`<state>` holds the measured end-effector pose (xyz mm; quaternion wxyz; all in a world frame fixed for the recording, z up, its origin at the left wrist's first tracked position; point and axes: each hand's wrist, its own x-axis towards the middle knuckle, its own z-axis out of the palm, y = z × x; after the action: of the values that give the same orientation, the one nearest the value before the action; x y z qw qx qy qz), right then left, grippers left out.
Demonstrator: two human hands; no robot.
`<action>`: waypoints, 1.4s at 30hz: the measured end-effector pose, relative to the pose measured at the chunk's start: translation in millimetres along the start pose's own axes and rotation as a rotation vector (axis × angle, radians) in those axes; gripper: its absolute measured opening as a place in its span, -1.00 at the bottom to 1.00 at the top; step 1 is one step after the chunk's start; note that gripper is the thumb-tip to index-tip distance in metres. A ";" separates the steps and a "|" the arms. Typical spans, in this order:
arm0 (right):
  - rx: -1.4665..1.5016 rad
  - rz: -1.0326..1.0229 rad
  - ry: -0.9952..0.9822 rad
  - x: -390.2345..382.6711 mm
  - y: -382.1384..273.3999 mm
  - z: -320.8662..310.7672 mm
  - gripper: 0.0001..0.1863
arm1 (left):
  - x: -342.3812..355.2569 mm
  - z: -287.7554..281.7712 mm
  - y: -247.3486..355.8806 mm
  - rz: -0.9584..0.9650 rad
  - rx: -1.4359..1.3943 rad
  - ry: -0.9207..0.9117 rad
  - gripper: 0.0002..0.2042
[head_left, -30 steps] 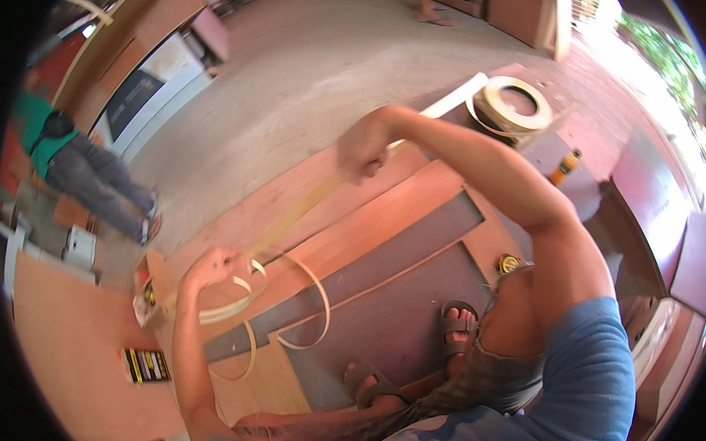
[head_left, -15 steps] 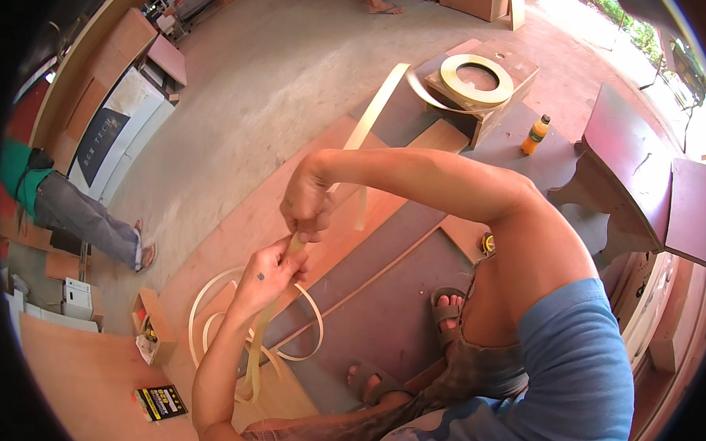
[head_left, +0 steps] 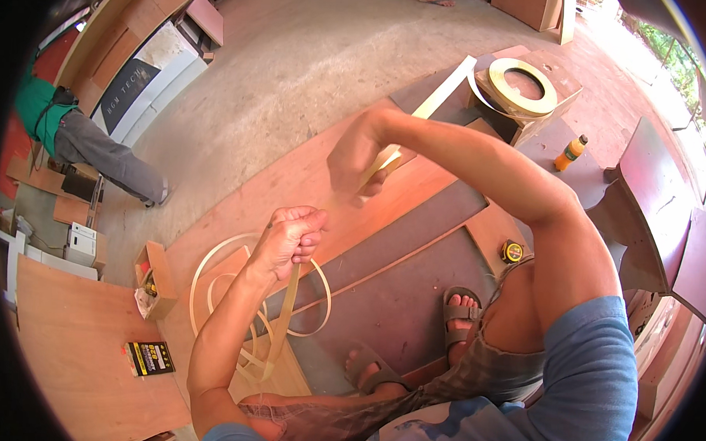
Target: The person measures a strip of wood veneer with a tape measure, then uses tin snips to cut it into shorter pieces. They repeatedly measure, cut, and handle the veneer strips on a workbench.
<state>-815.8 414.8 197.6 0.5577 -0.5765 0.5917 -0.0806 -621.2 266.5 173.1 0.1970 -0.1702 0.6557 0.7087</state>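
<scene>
My left hand (head_left: 292,238) is closed in a fist around a pale edge-banding strip (head_left: 286,311), whose tail hangs below it toward loose loops. Up and to the right, my right hand (head_left: 359,155) is blurred by motion, its fingers curled round a pale strip too. That length runs away past my wrist toward a roll of edge banding (head_left: 520,106) lying flat on a wooden box (head_left: 555,103). No strip can be made out in the gap between my hands. The loose loops (head_left: 329,297) rest over the wooden panels below my left hand.
Long wooden panels (head_left: 424,200) lie in front of me. A tape measure (head_left: 511,252) sits by my knee, an orange drink bottle (head_left: 571,154) beyond. At left are an open wooden box (head_left: 156,284) and a black-and-yellow packet (head_left: 151,359). Another person (head_left: 106,153) stands far left.
My hands were close together on the strip and are now apart. The right hand has moved up and right; the left has risen slightly. The whole view has shifted a little.
</scene>
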 end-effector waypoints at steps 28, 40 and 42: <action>-0.506 0.342 0.289 -5.6 66.1 88.1 -0.82 | 83.9 -17.4 -91.0 -0.328 0.452 -0.753 -0.33; -0.574 0.192 0.482 -0.2 76.1 142.5 -0.92 | 184.8 94.3 -15.1 -0.114 0.052 -0.827 -0.38; -0.598 0.222 0.485 -3.4 74.1 146.7 -0.91 | 183.5 102.5 -12.0 -0.125 0.042 -0.792 -0.49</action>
<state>-750.2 521.6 91.3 0.2144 -0.6102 0.7623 0.0222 -772.0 379.7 79.5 0.4806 0.0808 0.5320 0.6925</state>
